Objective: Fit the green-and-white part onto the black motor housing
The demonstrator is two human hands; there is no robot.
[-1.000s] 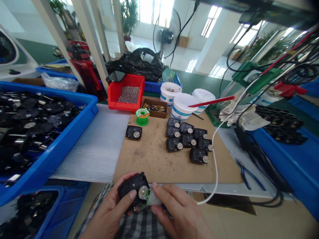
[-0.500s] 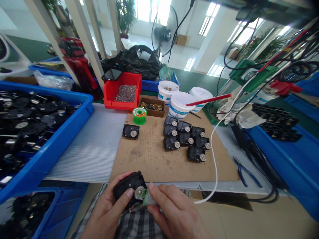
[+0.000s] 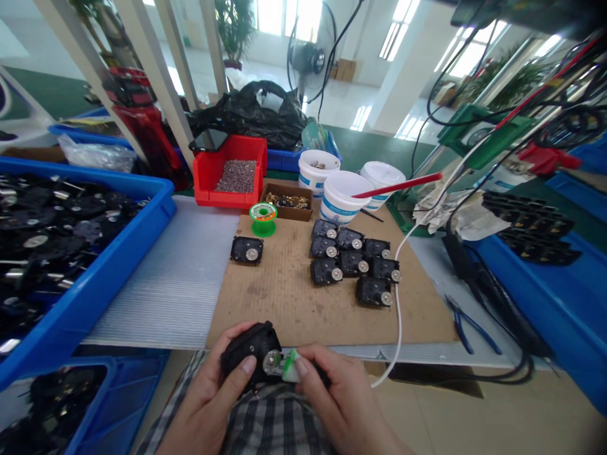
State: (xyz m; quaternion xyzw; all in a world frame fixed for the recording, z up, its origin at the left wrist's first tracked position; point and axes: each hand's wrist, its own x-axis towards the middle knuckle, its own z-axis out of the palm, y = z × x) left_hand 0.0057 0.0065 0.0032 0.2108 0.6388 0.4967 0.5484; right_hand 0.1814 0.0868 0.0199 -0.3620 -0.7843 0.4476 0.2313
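My left hand [image 3: 213, 395] is shut around a black plastic housing [image 3: 249, 351], whose round silver metal hub [image 3: 272, 361] faces right. My right hand [image 3: 339, 401] grips a small green-and-white piece [image 3: 290, 366], pressing it against the hub's edge; the fingers hide most of it. Several matching black housings [image 3: 353, 262] lie grouped on a brown cardboard board [image 3: 265, 297], and a single one [image 3: 246, 250] lies apart to the left. A green spool [image 3: 263, 219] stands near the board's far edge.
Blue crates of black parts [image 3: 114, 272] stand at left, with another [image 3: 535, 303] at right. Ahead are a red bin of granules [image 3: 227, 189], a brown parts box [image 3: 287, 205] and white tubs [image 3: 339, 196]. A white cable [image 3: 399, 316] crosses the board's right side.
The green-and-white piece has shifted up against the hub, and my hands have drawn slightly closer. The whole scene has moved slightly left and up in view.
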